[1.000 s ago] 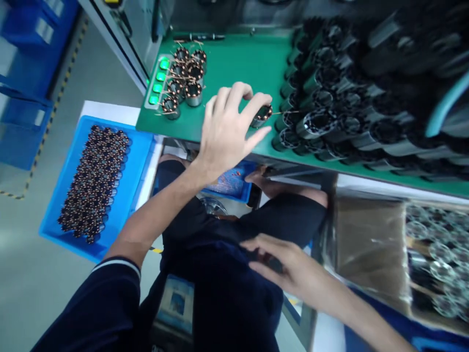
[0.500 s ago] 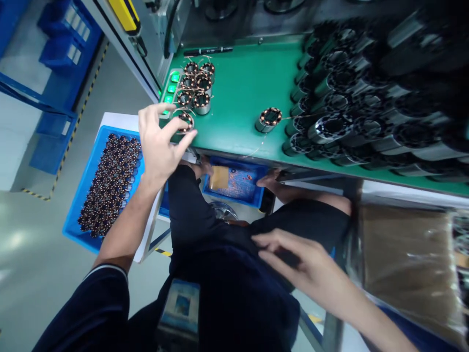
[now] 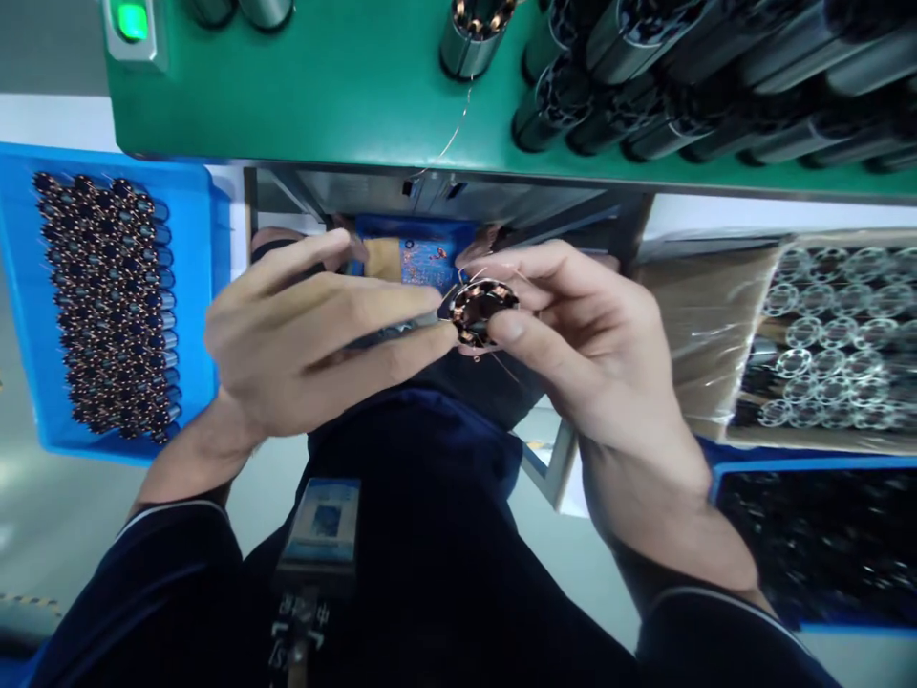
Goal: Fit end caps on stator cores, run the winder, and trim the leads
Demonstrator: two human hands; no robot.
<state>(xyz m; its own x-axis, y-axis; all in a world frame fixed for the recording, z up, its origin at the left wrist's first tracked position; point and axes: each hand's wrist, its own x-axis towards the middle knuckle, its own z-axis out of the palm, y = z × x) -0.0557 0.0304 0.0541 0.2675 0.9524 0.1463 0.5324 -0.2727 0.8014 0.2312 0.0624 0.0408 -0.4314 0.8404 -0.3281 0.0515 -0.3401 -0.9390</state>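
My right hand [image 3: 580,344] pinches a copper-wound stator ring [image 3: 479,311] between thumb and fingers, with thin loose wire ends sticking out of it. My left hand [image 3: 308,334] grips a slim dark tool [image 3: 394,334], and its tip reaches the edge of the ring. The fingers partly hide the ring's rim. Another wound stator on a metal sleeve [image 3: 473,43] stands on the green bench mat [image 3: 287,96], above and apart from both hands.
Rows of black cylindrical housings [image 3: 659,105] lie along the mat's right side. A blue tray [image 3: 192,287] of wound parts sits at left. Below the right side stands a cardboard box [image 3: 709,325] of metal rings. A small blue tray [image 3: 430,258] lies under the bench.
The view has tipped down and the bench has slid upward. Both hands have come together in front of me, the right now holding a wound stator and the left a dark tool.
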